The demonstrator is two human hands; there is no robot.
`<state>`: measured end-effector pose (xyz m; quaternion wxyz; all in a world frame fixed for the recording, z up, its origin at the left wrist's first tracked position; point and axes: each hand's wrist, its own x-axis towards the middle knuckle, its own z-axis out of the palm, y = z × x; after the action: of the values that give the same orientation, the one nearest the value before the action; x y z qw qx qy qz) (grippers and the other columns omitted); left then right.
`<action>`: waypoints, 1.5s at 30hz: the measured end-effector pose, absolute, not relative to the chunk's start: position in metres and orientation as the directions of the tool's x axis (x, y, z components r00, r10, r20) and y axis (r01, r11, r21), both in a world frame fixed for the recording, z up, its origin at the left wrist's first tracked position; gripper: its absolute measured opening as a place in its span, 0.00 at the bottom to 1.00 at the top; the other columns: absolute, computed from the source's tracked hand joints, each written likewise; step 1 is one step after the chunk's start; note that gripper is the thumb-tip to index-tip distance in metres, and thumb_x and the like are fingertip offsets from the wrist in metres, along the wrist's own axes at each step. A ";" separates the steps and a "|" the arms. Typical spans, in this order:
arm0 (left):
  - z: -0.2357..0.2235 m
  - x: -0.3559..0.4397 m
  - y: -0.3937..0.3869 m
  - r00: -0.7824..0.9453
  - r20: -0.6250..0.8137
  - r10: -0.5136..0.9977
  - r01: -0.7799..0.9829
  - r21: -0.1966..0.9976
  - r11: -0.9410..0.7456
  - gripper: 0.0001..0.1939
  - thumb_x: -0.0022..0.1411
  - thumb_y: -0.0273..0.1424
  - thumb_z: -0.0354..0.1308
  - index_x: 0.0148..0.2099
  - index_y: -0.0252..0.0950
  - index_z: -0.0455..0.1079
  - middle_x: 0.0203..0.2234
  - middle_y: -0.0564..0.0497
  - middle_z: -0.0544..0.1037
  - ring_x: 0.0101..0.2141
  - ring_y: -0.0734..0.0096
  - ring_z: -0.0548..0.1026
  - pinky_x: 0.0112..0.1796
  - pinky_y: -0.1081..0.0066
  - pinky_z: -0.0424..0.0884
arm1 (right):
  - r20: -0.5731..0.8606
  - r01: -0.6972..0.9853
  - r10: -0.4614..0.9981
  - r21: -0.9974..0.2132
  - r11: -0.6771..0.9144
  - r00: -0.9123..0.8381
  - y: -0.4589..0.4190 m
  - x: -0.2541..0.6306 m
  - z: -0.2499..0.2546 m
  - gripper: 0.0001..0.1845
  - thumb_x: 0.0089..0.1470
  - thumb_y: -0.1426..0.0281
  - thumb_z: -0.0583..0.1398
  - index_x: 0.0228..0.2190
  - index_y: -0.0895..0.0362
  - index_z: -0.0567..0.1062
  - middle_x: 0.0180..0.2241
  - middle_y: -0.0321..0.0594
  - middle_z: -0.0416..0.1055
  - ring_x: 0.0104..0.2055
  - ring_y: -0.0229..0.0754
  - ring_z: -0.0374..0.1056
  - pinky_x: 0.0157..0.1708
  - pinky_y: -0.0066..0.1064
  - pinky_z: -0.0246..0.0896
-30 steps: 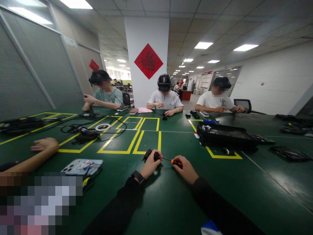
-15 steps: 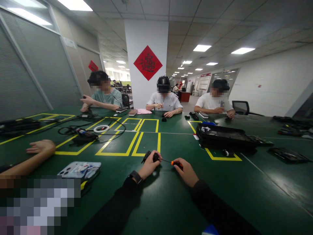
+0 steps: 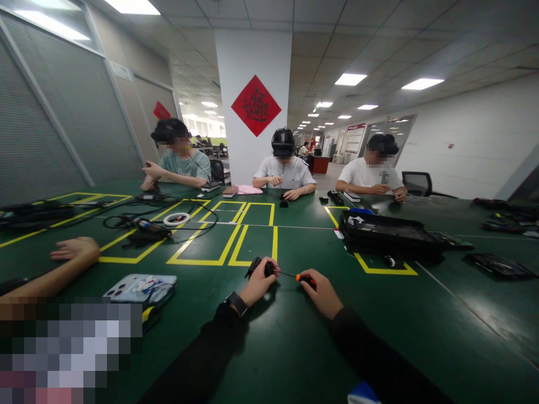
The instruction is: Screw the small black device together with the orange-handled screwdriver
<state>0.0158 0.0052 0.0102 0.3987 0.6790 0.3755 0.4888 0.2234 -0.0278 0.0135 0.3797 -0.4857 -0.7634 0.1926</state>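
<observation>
My left hand (image 3: pixel 259 281) is closed around a small black part (image 3: pixel 254 268), whose exact kind I cannot make out behind the fingers. In my right hand (image 3: pixel 321 293) is a screwdriver (image 3: pixel 304 279) with an orange and black handle. Its thin shaft points left, and the tip reaches the black part by my left fingertips; whether it sits in a screw is too small to tell. Both hands are low over the green table (image 3: pixel 286 336).
A long black tray-like housing (image 3: pixel 387 233) lies right of centre. Cables and a white ring (image 3: pixel 176 219) are at left, near a phone-like case (image 3: pixel 141 287). Another person's arm (image 3: pixel 76 255) rests at the left. Several people sit across the table.
The view has shifted slightly. Both hands keep almost the same pose, with the screwdriver still against the black part.
</observation>
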 end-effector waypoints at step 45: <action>0.014 0.014 0.002 0.220 0.336 0.916 0.167 0.912 -0.374 0.07 0.54 0.32 0.52 0.36 0.36 0.64 0.34 0.51 0.71 0.38 0.70 0.68 0.43 0.69 0.62 | 0.404 0.626 0.874 -0.616 0.479 -0.270 -0.027 0.221 0.014 0.09 0.53 0.72 0.51 0.34 0.57 0.70 0.35 0.41 0.66 0.40 0.41 0.61 0.42 0.34 0.57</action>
<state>0.0136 0.0023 0.0138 0.3905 0.6762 0.4004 0.4795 0.2207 -0.0273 0.0142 0.3649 -0.4815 -0.7786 0.1700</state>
